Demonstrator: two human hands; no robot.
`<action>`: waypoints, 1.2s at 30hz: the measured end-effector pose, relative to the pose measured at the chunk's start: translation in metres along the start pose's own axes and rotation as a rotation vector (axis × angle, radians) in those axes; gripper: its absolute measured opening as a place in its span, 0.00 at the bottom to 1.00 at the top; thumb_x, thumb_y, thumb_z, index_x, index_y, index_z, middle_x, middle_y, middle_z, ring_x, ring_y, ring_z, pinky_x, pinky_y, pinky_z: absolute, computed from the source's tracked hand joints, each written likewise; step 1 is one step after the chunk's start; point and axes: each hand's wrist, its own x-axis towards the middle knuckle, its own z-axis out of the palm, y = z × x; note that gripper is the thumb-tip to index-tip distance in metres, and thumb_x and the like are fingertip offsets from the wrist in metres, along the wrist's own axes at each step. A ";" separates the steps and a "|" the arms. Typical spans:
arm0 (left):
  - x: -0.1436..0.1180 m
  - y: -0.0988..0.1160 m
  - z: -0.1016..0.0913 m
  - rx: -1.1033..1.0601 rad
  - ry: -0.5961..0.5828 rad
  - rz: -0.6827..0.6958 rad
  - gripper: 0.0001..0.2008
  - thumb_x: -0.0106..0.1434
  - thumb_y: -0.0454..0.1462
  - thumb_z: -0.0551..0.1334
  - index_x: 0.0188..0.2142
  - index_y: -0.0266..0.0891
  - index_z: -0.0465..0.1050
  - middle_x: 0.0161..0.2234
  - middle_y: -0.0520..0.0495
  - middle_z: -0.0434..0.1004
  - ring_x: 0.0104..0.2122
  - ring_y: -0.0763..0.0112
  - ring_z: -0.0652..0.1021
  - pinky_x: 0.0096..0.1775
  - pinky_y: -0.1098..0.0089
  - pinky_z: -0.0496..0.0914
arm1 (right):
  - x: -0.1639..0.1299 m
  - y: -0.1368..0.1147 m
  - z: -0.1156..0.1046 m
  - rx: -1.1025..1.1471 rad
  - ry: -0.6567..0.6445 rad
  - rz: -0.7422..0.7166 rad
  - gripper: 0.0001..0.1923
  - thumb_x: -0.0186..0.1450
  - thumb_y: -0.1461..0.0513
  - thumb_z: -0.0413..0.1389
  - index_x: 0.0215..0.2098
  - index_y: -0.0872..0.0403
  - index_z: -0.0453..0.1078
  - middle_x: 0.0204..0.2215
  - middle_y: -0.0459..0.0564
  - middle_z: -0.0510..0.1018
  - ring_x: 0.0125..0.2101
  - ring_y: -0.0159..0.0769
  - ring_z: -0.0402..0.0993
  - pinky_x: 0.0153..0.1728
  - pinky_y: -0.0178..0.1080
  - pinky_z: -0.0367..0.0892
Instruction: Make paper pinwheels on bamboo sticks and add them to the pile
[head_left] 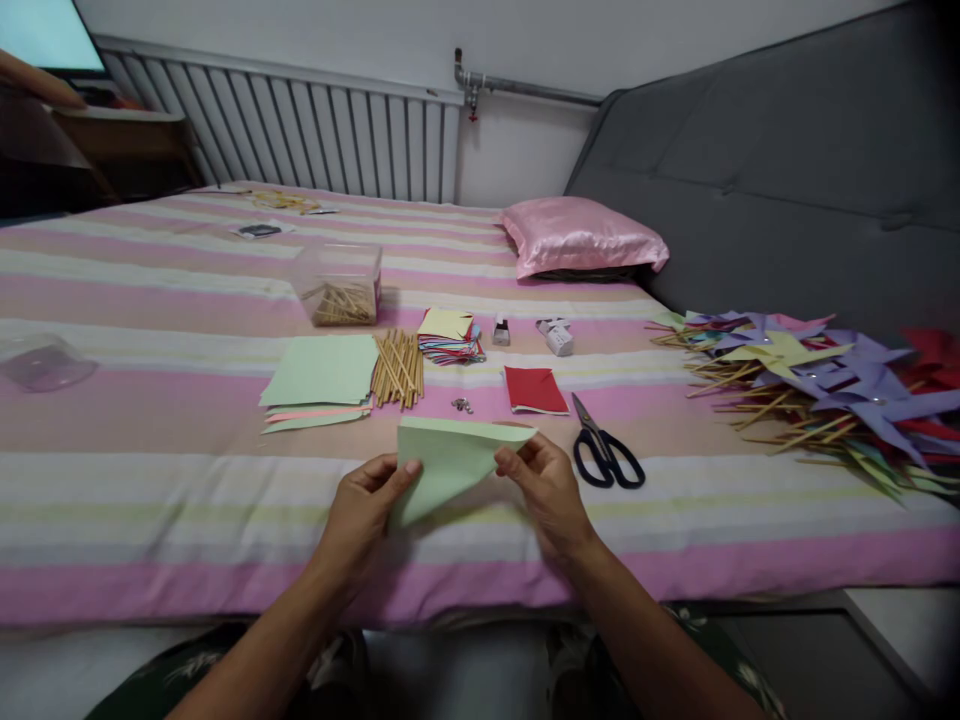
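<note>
A light green sheet of paper (439,470) is held up over the front of the striped bed, bent toward a diagonal. My left hand (371,495) pinches its left edge between thumb and fingers. On the right, my right hand (544,485) grips the paper's pointed corner. Black-handled scissors (606,455) lie just beyond my right hand, blades pointing away. Behind the paper are a small pile of metal fasteners (462,405) and a stack of red paper squares (535,389). A stack of light green sheets (321,368) lies to the left, beside a bundle of wooden sticks (399,368).
Several finished paper pinwheels (795,365) are heaped at the right. Farther back stand a clear plastic box (341,285) with sticks, multicoloured paper squares (448,335), small boxes (556,337) and a pink pillow (581,238). A clear lid (45,362) lies far left.
</note>
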 end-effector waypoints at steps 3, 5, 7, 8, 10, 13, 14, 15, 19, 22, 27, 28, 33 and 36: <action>0.000 -0.001 0.000 -0.037 -0.014 -0.023 0.12 0.47 0.41 0.69 0.31 0.38 0.77 0.27 0.48 0.79 0.26 0.70 0.76 0.30 0.73 0.68 | -0.001 -0.004 -0.001 -0.061 0.052 -0.010 0.16 0.52 0.52 0.62 0.21 0.55 0.65 0.19 0.42 0.67 0.22 0.28 0.61 0.24 0.32 0.59; 0.000 -0.001 0.000 -0.031 -0.017 -0.027 0.12 0.47 0.41 0.69 0.30 0.38 0.76 0.27 0.49 0.79 0.26 0.71 0.75 0.29 0.74 0.68 | -0.001 -0.007 -0.002 -0.101 0.078 -0.022 0.17 0.53 0.53 0.61 0.18 0.55 0.63 0.16 0.41 0.64 0.20 0.27 0.59 0.23 0.32 0.56; -0.001 -0.002 -0.001 -0.011 -0.016 -0.024 0.11 0.48 0.41 0.69 0.29 0.38 0.76 0.27 0.49 0.79 0.26 0.72 0.75 0.29 0.74 0.67 | 0.000 -0.009 -0.003 -0.115 0.080 -0.039 0.17 0.54 0.53 0.60 0.18 0.55 0.62 0.16 0.41 0.64 0.20 0.27 0.58 0.23 0.32 0.55; -0.001 -0.002 -0.002 0.002 -0.011 -0.020 0.11 0.48 0.41 0.69 0.30 0.38 0.77 0.27 0.49 0.79 0.26 0.72 0.75 0.29 0.74 0.67 | 0.000 -0.010 -0.003 -0.115 0.079 -0.049 0.17 0.55 0.53 0.59 0.18 0.55 0.62 0.16 0.40 0.64 0.20 0.27 0.58 0.23 0.32 0.55; -0.001 -0.003 -0.003 0.030 0.000 -0.007 0.11 0.47 0.42 0.69 0.29 0.38 0.77 0.27 0.49 0.79 0.26 0.72 0.74 0.29 0.74 0.67 | 0.000 -0.010 -0.004 -0.115 0.074 -0.063 0.17 0.56 0.53 0.59 0.18 0.55 0.62 0.17 0.41 0.64 0.21 0.27 0.59 0.23 0.32 0.55; 0.000 -0.004 -0.005 0.070 0.010 -0.002 0.12 0.47 0.43 0.69 0.28 0.38 0.77 0.24 0.50 0.77 0.24 0.72 0.73 0.28 0.74 0.66 | 0.001 -0.009 -0.005 -0.107 0.080 -0.072 0.17 0.57 0.53 0.57 0.19 0.55 0.64 0.17 0.42 0.65 0.21 0.27 0.60 0.24 0.32 0.56; 0.000 -0.004 -0.005 0.079 0.011 -0.006 0.12 0.47 0.43 0.69 0.28 0.38 0.77 0.24 0.51 0.77 0.24 0.72 0.73 0.27 0.74 0.66 | 0.001 -0.008 -0.005 -0.099 0.086 -0.073 0.17 0.58 0.53 0.57 0.19 0.55 0.64 0.17 0.42 0.66 0.21 0.27 0.60 0.24 0.32 0.57; 0.000 -0.003 -0.005 0.086 0.010 -0.009 0.12 0.47 0.43 0.69 0.28 0.38 0.77 0.24 0.50 0.77 0.24 0.72 0.73 0.27 0.74 0.66 | 0.002 -0.008 -0.005 -0.090 0.092 -0.073 0.16 0.58 0.53 0.57 0.19 0.55 0.65 0.18 0.42 0.67 0.21 0.27 0.60 0.24 0.32 0.57; 0.000 -0.002 -0.004 0.094 0.010 -0.007 0.12 0.47 0.43 0.69 0.28 0.38 0.77 0.25 0.50 0.77 0.24 0.71 0.73 0.27 0.74 0.66 | 0.003 -0.008 -0.005 -0.071 0.127 -0.074 0.16 0.58 0.54 0.57 0.19 0.55 0.66 0.18 0.43 0.68 0.20 0.27 0.61 0.23 0.31 0.59; 0.000 -0.002 -0.003 0.107 0.018 -0.018 0.13 0.47 0.44 0.69 0.27 0.38 0.76 0.23 0.50 0.76 0.24 0.70 0.73 0.27 0.73 0.66 | 0.003 -0.008 -0.006 -0.066 0.138 -0.072 0.16 0.58 0.53 0.57 0.19 0.55 0.67 0.18 0.43 0.69 0.20 0.27 0.61 0.23 0.31 0.59; 0.001 -0.004 -0.005 0.112 0.004 -0.020 0.14 0.47 0.45 0.68 0.26 0.36 0.75 0.22 0.50 0.74 0.22 0.72 0.71 0.25 0.74 0.64 | 0.004 -0.007 -0.006 -0.050 0.145 -0.074 0.15 0.57 0.53 0.58 0.20 0.56 0.69 0.18 0.43 0.69 0.20 0.27 0.62 0.23 0.31 0.59; 0.001 -0.005 -0.005 0.120 0.000 -0.019 0.14 0.47 0.45 0.68 0.26 0.36 0.75 0.21 0.50 0.74 0.21 0.72 0.71 0.24 0.74 0.64 | 0.004 -0.007 -0.007 -0.044 0.149 -0.073 0.15 0.57 0.53 0.58 0.20 0.56 0.69 0.18 0.43 0.69 0.20 0.27 0.62 0.23 0.31 0.59; -0.002 -0.002 -0.003 0.147 -0.004 -0.028 0.14 0.48 0.46 0.67 0.25 0.37 0.75 0.19 0.52 0.72 0.19 0.74 0.69 0.23 0.74 0.62 | 0.006 -0.004 -0.008 -0.007 0.185 -0.064 0.14 0.56 0.53 0.59 0.23 0.56 0.71 0.19 0.43 0.70 0.20 0.27 0.63 0.22 0.31 0.60; -0.003 0.001 -0.001 0.161 -0.008 -0.036 0.15 0.47 0.47 0.68 0.25 0.36 0.75 0.19 0.52 0.72 0.19 0.74 0.69 0.23 0.74 0.61 | 0.007 -0.003 -0.009 -0.009 0.203 -0.081 0.14 0.55 0.53 0.60 0.23 0.56 0.70 0.18 0.43 0.70 0.20 0.27 0.63 0.22 0.31 0.59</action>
